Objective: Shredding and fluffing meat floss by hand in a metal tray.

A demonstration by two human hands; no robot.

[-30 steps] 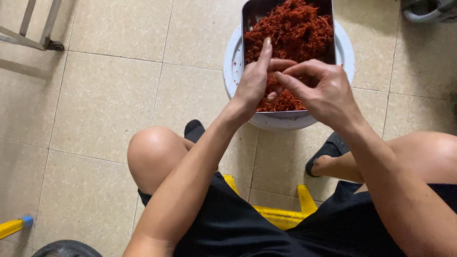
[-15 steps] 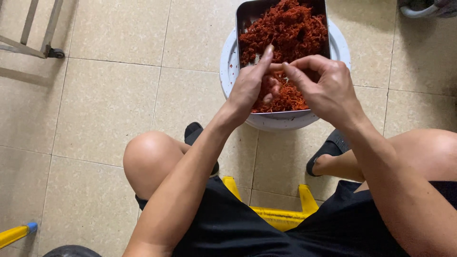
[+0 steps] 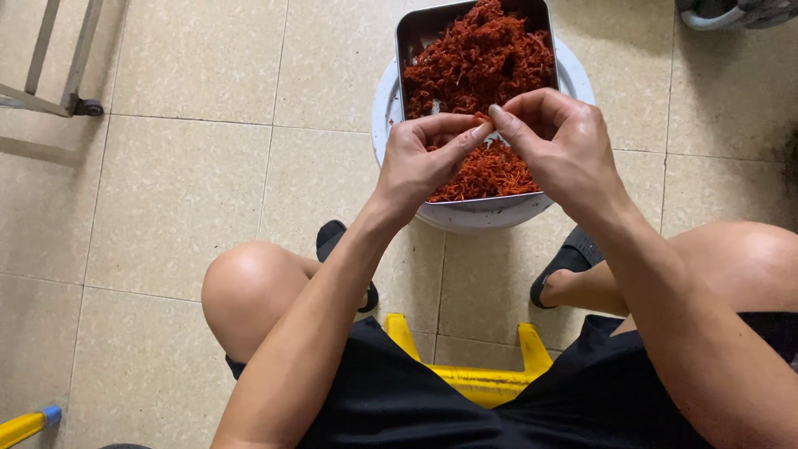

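Note:
A rectangular metal tray (image 3: 405, 50) heaped with red shredded strands (image 3: 478, 58) rests on top of a round white basin (image 3: 382, 108) on the tiled floor. My left hand (image 3: 420, 162) and my right hand (image 3: 561, 150) hover over the near end of the tray, fingertips meeting. Together they pinch a small red piece (image 3: 484, 119) from the heap between thumbs and forefingers. The near part of the heap is hidden behind both hands.
I sit on a low yellow stool (image 3: 465, 374) with my knees apart and black sandals (image 3: 337, 241) on the tiles. A metal frame leg with a caster (image 3: 83, 106) stands at far left. A grey object (image 3: 731, 12) lies at top right.
Both hands have turned so the fingertips now meet over the tray, pinching a small red piece. The view has shifted slightly, with the tray a little lower in the picture.

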